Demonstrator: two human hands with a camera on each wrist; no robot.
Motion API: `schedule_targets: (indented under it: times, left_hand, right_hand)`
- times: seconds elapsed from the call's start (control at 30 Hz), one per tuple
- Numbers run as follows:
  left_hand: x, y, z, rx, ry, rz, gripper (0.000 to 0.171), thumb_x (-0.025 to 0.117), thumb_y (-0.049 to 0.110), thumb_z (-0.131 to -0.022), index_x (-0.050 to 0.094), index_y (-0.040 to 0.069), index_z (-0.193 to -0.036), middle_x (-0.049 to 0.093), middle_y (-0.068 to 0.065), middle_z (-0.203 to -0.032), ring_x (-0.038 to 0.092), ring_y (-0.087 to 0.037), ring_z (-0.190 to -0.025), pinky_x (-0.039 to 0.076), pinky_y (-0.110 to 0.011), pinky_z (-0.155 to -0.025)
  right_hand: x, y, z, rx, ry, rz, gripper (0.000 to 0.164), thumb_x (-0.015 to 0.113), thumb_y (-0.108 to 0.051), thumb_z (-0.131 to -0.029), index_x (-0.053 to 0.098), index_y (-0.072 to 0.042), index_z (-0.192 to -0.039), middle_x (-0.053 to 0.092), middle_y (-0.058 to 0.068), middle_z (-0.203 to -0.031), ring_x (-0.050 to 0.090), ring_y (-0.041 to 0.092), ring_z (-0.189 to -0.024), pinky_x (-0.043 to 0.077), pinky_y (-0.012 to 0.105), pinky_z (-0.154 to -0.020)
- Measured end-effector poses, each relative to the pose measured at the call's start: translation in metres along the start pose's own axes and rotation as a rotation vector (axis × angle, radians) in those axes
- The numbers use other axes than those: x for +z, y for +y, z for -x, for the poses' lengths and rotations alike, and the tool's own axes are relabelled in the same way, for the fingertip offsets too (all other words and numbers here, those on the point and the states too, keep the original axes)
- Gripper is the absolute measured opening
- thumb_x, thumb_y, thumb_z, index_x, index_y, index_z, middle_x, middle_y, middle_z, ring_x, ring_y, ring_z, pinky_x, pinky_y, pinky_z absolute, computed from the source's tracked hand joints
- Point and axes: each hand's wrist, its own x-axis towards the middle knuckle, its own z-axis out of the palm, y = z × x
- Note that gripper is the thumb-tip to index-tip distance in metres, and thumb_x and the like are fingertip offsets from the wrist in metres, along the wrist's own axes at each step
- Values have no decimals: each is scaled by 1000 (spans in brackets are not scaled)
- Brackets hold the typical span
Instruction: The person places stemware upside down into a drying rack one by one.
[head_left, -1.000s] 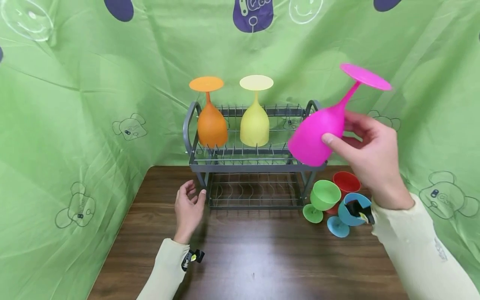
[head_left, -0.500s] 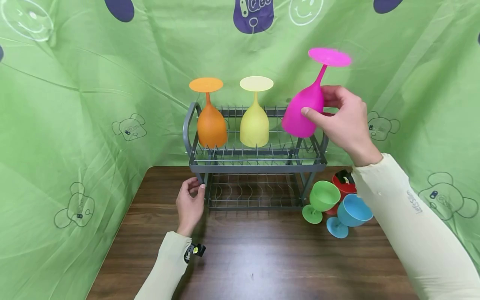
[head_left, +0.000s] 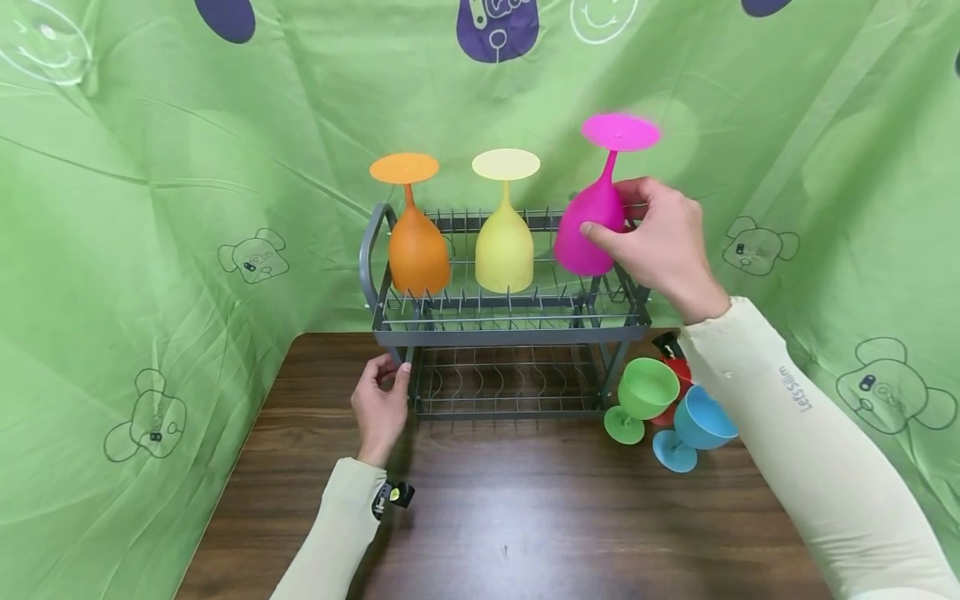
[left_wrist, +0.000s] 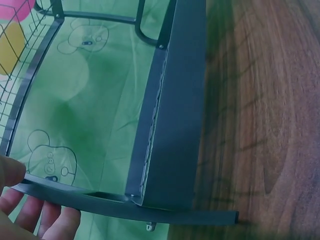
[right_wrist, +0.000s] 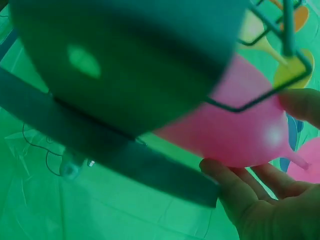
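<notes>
My right hand [head_left: 667,250] grips a magenta plastic wine glass [head_left: 585,237] by its bowl, thumb in front and fingers behind. The glass is upside down, slightly tilted, over the right end of the upper tier of a grey two-tier dish rack [head_left: 510,337]. In the right wrist view its pink bowl [right_wrist: 250,125] shows behind the rack's blurred end. An orange wine glass [head_left: 420,254] and a yellow one [head_left: 505,254] stand inverted on the same tier. Low at the rack's left side, my left hand [head_left: 381,412] holds the side post [left_wrist: 105,202] between thumb and fingers.
Right of the rack, a green glass [head_left: 648,389], a blue glass [head_left: 703,418] and a partly hidden red glass [head_left: 678,371] stand upright close together on the brown wooden table [head_left: 480,508]. A green printed curtain [head_left: 315,125] surrounds the table's back and sides.
My right hand has carried the magenta glass leftward over the rack and turned it more upright. My left hand has moved slightly up to the rack's post and taken hold of it.
</notes>
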Motion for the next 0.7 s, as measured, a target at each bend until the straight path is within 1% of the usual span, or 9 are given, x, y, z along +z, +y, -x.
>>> schedule_targets:
  times: [0.13, 0.27, 0.53, 0.7]
  left_hand:
    - [-1, -1, 0, -5, 3, 11, 23, 77, 22, -98, 72, 9, -116, 76, -13, -107, 73, -25, -101, 47, -11, -71]
    - [-1, -1, 0, -2, 10, 17, 21, 77, 22, -98, 72, 8, -114, 76, -13, -106, 73, -25, -100, 46, -10, -71]
    - [0, -2, 1, -3, 8, 20, 21, 77, 22, -99, 72, 8, -114, 76, -13, -107, 74, -26, -101, 48, -10, -71]
    - [-1, -1, 3, -10, 2, 8, 22, 77, 21, -99, 72, 8, -115, 76, -13, -109, 74, -28, -103, 48, -13, -73]
  right_hand:
    - [10, -2, 3, -34, 23, 18, 65, 78, -42, -91, 62, -8, -143, 72, 10, -135, 72, 28, -117, 63, 47, -93]
    - [20, -3, 6, -46, 24, 35, 62, 78, -36, -92, 61, -5, -144, 71, 14, -133, 70, 32, -116, 63, 49, -94]
    - [29, -1, 8, -41, 10, 81, 61, 76, -29, -95, 58, -1, -146, 68, 19, -133, 65, 37, -118, 61, 54, -96]
    - [33, 0, 10, -27, 1, 103, 60, 74, -26, -96, 57, 2, -145, 67, 22, -132, 65, 39, -118, 62, 54, -95]
